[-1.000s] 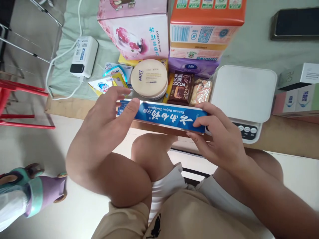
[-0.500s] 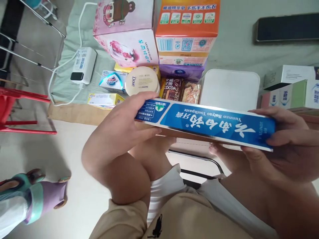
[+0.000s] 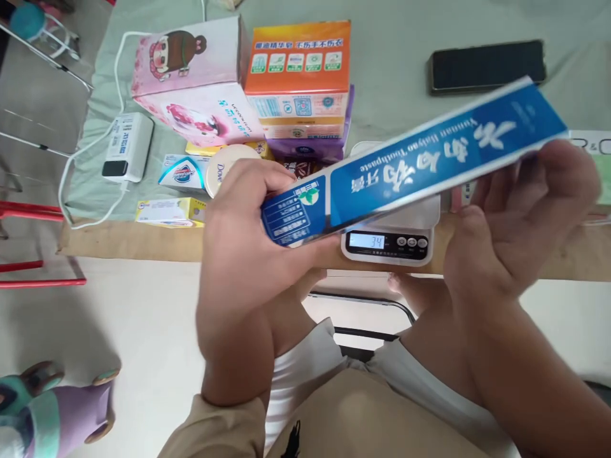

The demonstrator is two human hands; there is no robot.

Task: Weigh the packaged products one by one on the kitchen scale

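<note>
A long blue toothpaste box [image 3: 420, 165] is held up over the table's front edge, tilted with its right end higher. My left hand [image 3: 252, 235] is closed around its left end, thumb on top and fingers beneath. My right hand [image 3: 510, 222] is just below the right end, thumb apart and fingers loosely curled; the fingertips come up to the box's lower edge, and contact there is unclear. Partly covered by the box is a white digital scale [image 3: 387, 247], its lit display showing digits that look like 34. A round Dove tub [image 3: 228, 166] is behind my left hand.
Behind stand a pink box [image 3: 191, 83] and an orange soap box [image 3: 298, 60] on a purple pack [image 3: 305, 146]. At left are a white power bank [image 3: 128, 147] with a cable, a Safeguard box [image 3: 182, 175] and a yellow-white box [image 3: 169, 211]. A black phone [image 3: 487, 65] lies back right.
The toothpaste box's right end has swung up and away, uncovering the scale's display. My right hand has loosened from that end; my left hand keeps its hold. The view has shifted.
</note>
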